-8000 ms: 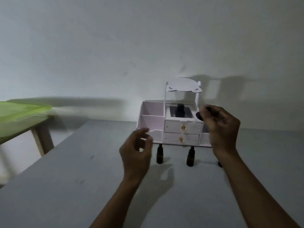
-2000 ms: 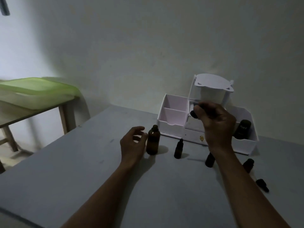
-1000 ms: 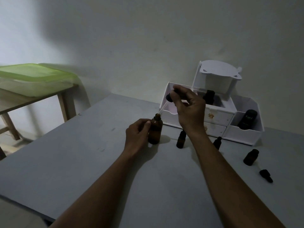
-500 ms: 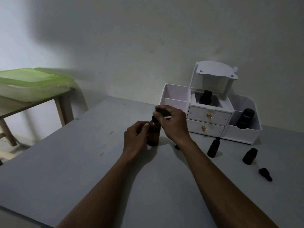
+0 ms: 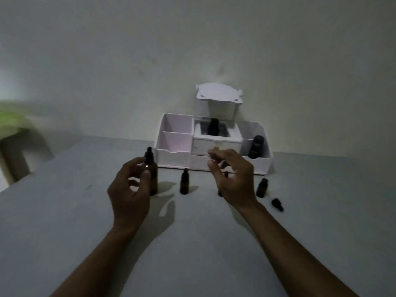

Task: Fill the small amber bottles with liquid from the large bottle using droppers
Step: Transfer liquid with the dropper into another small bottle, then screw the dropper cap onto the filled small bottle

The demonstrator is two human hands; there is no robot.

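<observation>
The large amber bottle (image 5: 152, 174) stands on the grey table with its black dropper top in its neck. My left hand (image 5: 130, 187) hovers just in front of it, fingers apart, holding nothing. My right hand (image 5: 232, 179) is raised to the right, fingers loosely spread and empty. A small amber bottle (image 5: 184, 184) with a dropper top stands between my hands. Another small bottle (image 5: 220, 190) is mostly hidden behind my right hand. A third small bottle (image 5: 262, 188) stands open farther right, and a loose black dropper cap (image 5: 277, 204) lies beside it.
A white organiser (image 5: 173, 156) with drawers stands against the wall behind the bottles. It holds a dark bottle (image 5: 213, 126) in its middle tray and a black container (image 5: 256, 146) in its right bin. A blurred green-lidded box (image 5: 9, 118) sits on a side table at far left.
My right hand has let go of the dropper, which now sits in the large bottle, and has moved right. My left hand has released the large bottle. The view has shifted.
</observation>
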